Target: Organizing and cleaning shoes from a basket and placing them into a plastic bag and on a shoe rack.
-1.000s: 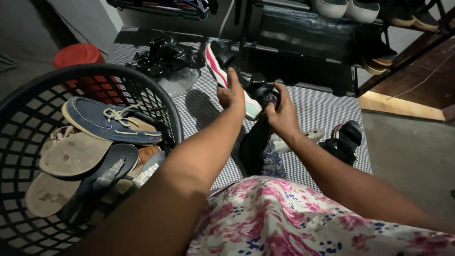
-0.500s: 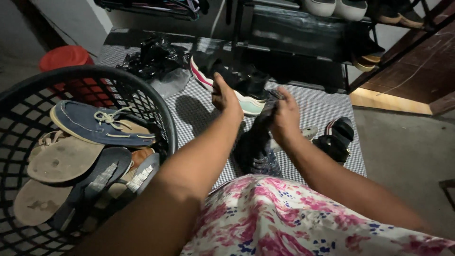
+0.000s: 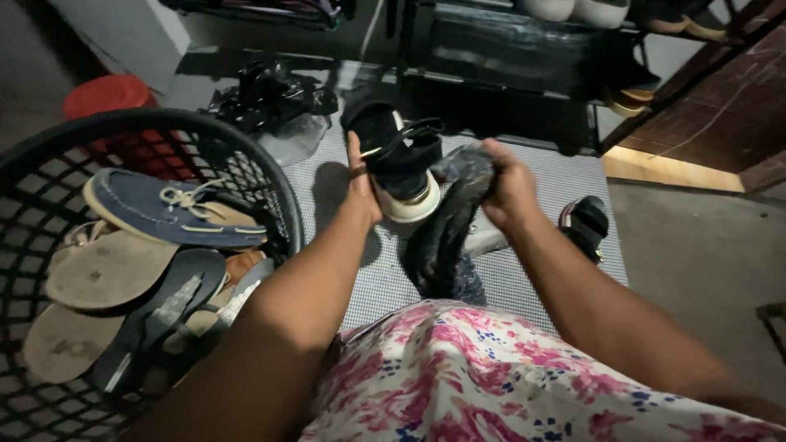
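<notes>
Clearly, in the head view, the left hand (image 3: 360,184) has its grip closed on a dark strapped sandal (image 3: 399,160) with a pale sole, held up above the checked mat (image 3: 540,184). Just right of that grip, the right hand (image 3: 509,184) is clenched on a dark cloth (image 3: 446,237) that hangs limp. The sandal looks light and fairly stiff, best held by its sole edge; the cloth is soft. Left of both grips stands a black basket (image 3: 270,176) of shoes.
</notes>
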